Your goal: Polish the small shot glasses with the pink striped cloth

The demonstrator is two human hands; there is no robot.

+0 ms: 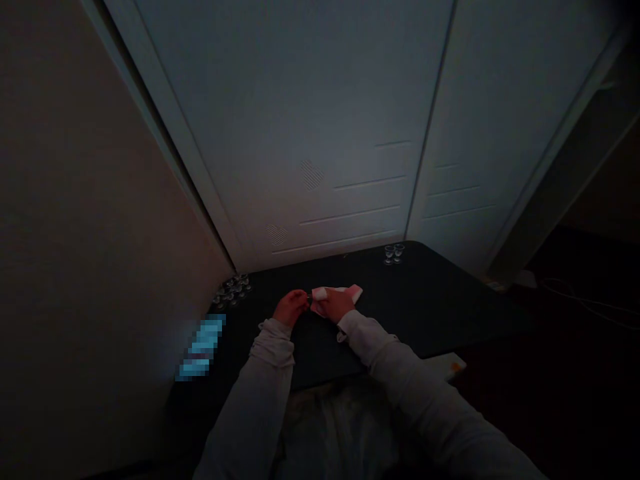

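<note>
Over the middle of the dark table, my right hand (339, 305) is closed on a pink and white cloth (355, 292), whose loose end sticks out to the right. My left hand (291, 308) is closed just left of the cloth, fingers pinched together. Between the hands shows a thin glint that looks like the stem of a small stemmed glass (309, 297); its bowl seems covered by the cloth, and dim light hides the detail. Two small stemmed glasses (394, 254) stand upright at the table's back right. Several more stemmed glasses (233, 289) are grouped at the back left corner.
The black table (430, 300) has rounded corners and stands against white panelled doors (310, 120). A lit, pixelated screen (202, 348) lies at the left edge, near the wall. A pale object with an orange spot (447, 366) sits below the front edge. Cables (585, 303) lie right.
</note>
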